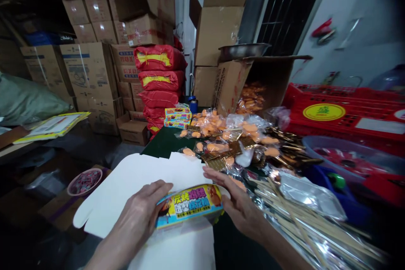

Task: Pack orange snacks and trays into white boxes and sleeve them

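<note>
Dim interior; light falls from above onto centre. White cardboard sheet (pixel 136 190) brightest. Glare on foil wrappers (pixel 303 194) at 4 o'clock. Deep shadow at 7–9 o'clock. Wide-angle bending and softness at edges; corners vignetted.

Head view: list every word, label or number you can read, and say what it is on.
Colourful box between left hand and right hand: large Chinese characters, too blurred to quote.
Red crate: yellow oval label, unreadable.
Stacked cartons: print too small.
Red sacks: yellow bands, no readable text.
</note>
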A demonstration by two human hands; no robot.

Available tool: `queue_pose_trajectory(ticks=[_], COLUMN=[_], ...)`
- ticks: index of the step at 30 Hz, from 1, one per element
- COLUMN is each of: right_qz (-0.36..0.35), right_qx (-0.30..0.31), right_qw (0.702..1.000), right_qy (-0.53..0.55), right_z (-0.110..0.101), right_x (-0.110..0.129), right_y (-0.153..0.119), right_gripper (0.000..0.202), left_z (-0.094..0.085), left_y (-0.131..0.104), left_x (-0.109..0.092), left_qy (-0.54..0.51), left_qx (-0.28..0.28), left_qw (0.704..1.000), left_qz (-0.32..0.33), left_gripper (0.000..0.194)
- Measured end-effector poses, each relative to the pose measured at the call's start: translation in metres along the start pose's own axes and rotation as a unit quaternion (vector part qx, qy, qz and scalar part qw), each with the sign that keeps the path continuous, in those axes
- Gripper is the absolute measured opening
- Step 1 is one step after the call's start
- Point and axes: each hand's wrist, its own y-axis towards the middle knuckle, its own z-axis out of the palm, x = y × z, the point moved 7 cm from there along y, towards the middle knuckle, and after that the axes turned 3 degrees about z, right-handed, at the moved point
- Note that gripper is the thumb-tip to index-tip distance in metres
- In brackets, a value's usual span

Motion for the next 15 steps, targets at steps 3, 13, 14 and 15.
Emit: queue_pose_trajectory(ticks=[3,13,14,15], right_qz=[-0.032,-0.195,-0.194,-0.185], right_qx=[0.024,-0.014,-0.016,-0.011], right_qw=[0.999,0.965,0.96,0.954], right_qy=[0.017,-0.176,-0.203,-0.234], right_z=[0.005,0.009,0.01,0.011], right_x=[0.006,0.0,0.005,0.01], right_y=[0.005,-0.01,-0.01,-0.009], right_gripper=[0.033,0.042,0.039,0.038], left_z=[0.005,0.003,0.006,0.01], left_y=[-0.006,-0.008,-0.011,-0.015], left_x=[0.004,0.004,0.006,0.008], left_qy=[-0.047,0.062,0.073,0.08], left_qx=[0.054,0.08,0.069,0.059], left_qw=[0.997,0.987,0.985,0.984], left_qz=[0.032,0.126,0.139,0.148], left_gripper=[0.04,0.046,0.043,0.043])
